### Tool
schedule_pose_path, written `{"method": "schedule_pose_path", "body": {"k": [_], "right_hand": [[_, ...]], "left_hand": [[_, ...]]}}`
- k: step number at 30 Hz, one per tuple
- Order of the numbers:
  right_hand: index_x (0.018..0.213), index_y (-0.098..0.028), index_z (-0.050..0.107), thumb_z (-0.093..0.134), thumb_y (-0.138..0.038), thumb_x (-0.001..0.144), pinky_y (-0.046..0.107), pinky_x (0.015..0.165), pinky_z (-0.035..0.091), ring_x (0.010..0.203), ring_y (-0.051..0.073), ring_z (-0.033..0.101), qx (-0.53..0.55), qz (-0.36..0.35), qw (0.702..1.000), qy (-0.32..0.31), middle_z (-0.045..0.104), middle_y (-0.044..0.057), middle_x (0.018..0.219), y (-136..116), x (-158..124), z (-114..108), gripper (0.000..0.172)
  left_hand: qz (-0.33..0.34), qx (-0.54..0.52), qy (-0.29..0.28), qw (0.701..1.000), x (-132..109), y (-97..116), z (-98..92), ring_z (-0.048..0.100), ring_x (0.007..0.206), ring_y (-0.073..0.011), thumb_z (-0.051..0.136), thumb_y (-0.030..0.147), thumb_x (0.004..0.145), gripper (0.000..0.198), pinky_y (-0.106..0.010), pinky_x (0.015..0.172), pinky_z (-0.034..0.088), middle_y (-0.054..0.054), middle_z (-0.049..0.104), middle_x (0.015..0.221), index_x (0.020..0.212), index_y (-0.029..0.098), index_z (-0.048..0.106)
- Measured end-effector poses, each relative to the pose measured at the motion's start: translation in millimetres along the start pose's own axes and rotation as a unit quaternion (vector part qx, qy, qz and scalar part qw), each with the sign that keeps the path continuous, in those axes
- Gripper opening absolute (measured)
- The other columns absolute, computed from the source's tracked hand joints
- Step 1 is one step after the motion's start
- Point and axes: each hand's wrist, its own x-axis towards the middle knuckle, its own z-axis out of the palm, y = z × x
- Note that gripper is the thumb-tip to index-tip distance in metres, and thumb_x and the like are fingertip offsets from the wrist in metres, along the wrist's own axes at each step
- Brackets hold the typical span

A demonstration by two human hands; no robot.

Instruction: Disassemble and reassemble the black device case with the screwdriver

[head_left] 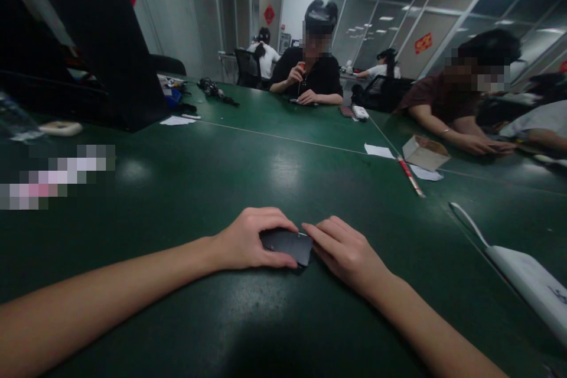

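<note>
A dark grey, smooth object shaped like a computer mouse (pixel 287 245) lies low over the green table in front of me. My left hand (pixel 250 239) grips it from the left, thumb along the near edge and fingers along the far edge. At its right end, my right hand (pixel 345 248) has its fingers bent and held together, with the fingertips against the mouse's edge. Those fingertips are partly hidden, so the exact grip there is unclear. Small light spots show on the mouse's surface.
The green table (pixel 199 183) carries a white power bank-like box with a strap (pixel 527 277) at right, a small open carton (pixel 425 153), a red stick-like packet (pixel 410 176) and papers. A large black panel (pixel 101 41) stands at left. Co-workers sit across the table.
</note>
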Motion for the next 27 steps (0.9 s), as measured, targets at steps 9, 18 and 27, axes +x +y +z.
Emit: {"method": "schedule_pose_path", "body": {"k": [9, 18, 27], "right_hand": [[0.116, -0.011, 0.062, 0.044, -0.022, 0.100, 0.032, 0.070, 0.053, 0.080, 0.021, 0.061, 0.096, 0.084, 0.986, -0.104, 0.066, 0.010, 0.089, -2, 4, -2, 0.027], [0.114, -0.018, 0.064, 0.049, -0.028, 0.098, 0.036, 0.077, 0.055, 0.092, 0.024, 0.064, -0.002, 0.177, 0.978, -0.110, 0.067, 0.011, 0.103, 28, -16, -11, 0.024], [0.116, -0.016, 0.062, 0.049, -0.034, 0.098, 0.046, 0.085, 0.053, 0.102, 0.030, 0.063, -0.045, 0.166, 0.984, -0.050, 0.066, 0.016, 0.113, 31, -14, -11, 0.029]], "left_hand": [[0.028, 0.000, -0.003, 1.000, -1, -4, 2.4, 0.067, 0.092, -0.0216, 0.081, 0.043, 0.070, 0.050, -0.034, 0.085, 0.053, -0.010, 0.073, 0.101, 0.110, 0.015, 0.067], [0.037, 0.011, 0.003, 0.999, 0, 0, -1.1, 0.066, 0.102, -0.0222, 0.080, 0.045, 0.072, 0.051, -0.035, 0.094, 0.050, -0.012, 0.072, 0.109, 0.110, 0.013, 0.067], [0.040, 0.014, 0.003, 0.999, 0, -1, 0.2, 0.066, 0.097, -0.0220, 0.078, 0.048, 0.073, 0.052, -0.035, 0.090, 0.049, -0.011, 0.072, 0.104, 0.111, 0.015, 0.068]]}}
